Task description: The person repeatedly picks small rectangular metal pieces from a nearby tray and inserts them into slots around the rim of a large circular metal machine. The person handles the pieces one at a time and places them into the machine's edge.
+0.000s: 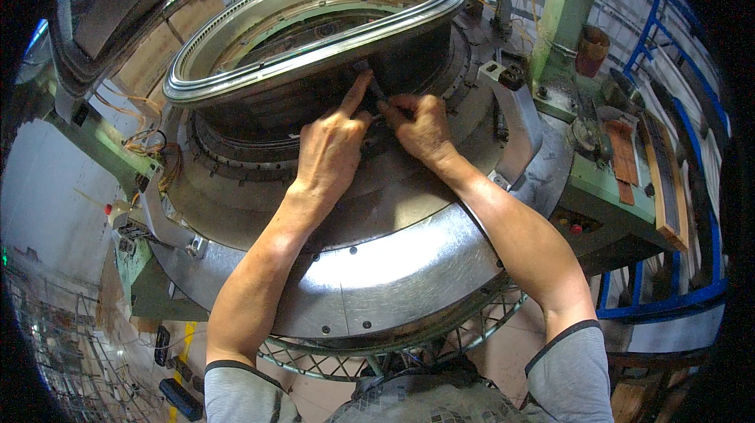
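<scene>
A wide dark cylinder (271, 111), topped by a shiny metal ring (314, 59), rises from the middle of a big round machine. Against its near wall, just under the ring, the index finger of my left hand (330, 144) is stretched out, its tip touching or nearly touching the wall. The other left fingers curl in, and no object shows in them. Close beside it, my right hand (421, 124) pinches a slim grey metal piece (375, 91) between thumb and fingers. That piece slants up toward the left fingertip; its exact kind is too small to tell.
A polished steel ring plate (385, 266) circles the machine below my forearms. Metal brackets (519, 120) stand on it. A green post (562, 22) and a side ledge with a wooden-framed panel (664, 179) are at right, with a blue rack (676, 301) beyond. Loose wires (145, 136) hang left.
</scene>
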`<state>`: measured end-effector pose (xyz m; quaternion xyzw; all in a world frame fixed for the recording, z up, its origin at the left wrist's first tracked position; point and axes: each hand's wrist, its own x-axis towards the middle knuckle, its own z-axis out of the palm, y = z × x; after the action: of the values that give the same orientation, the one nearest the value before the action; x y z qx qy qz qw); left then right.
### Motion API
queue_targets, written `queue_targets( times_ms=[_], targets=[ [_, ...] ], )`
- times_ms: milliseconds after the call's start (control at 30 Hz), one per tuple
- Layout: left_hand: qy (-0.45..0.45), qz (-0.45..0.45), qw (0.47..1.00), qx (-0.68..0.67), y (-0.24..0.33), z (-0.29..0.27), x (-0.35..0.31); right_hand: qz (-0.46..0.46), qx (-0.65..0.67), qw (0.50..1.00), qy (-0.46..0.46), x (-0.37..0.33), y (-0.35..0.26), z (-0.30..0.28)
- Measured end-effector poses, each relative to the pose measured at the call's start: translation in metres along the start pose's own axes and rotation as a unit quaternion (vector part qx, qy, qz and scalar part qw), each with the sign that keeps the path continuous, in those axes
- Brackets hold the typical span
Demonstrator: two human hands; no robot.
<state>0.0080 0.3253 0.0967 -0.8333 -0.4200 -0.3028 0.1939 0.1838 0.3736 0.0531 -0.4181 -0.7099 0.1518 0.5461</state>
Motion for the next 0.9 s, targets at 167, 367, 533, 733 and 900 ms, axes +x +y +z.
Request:
queue_targets(
  times_ms=[167, 367, 533, 733, 900],
  targets=[
    [0.003, 0.003, 1.0, 0.001, 0.0, 0.0, 0.001, 0.032, -0.009, 0.999, 0.005, 0.002, -0.002, 0.001],
    [-0.095, -0.037, 0.995, 0.022, 0.005, -0.015, 0.007, -0.048, -0.147, 0.988, -0.018, -0.003, -0.01, 0.001],
    [-0.135, -0.03, 0.989, 0.051, -0.008, -0.031, 0.01, 0.033, -0.056, 0.997, -0.028, -0.002, -0.019, 0.008],
    [-0.143, -0.043, 0.988, 0.025, -0.016, -0.028, 0.006, 0.124, -0.044, 0.988, -0.08, -0.017, -0.024, -0.005],
    [-0.129, -0.02, 0.991, -0.007, -0.019, -0.021, 0.006, 0.098, -0.092, 0.987, -0.086, -0.032, -0.027, -0.011]
  ],
)
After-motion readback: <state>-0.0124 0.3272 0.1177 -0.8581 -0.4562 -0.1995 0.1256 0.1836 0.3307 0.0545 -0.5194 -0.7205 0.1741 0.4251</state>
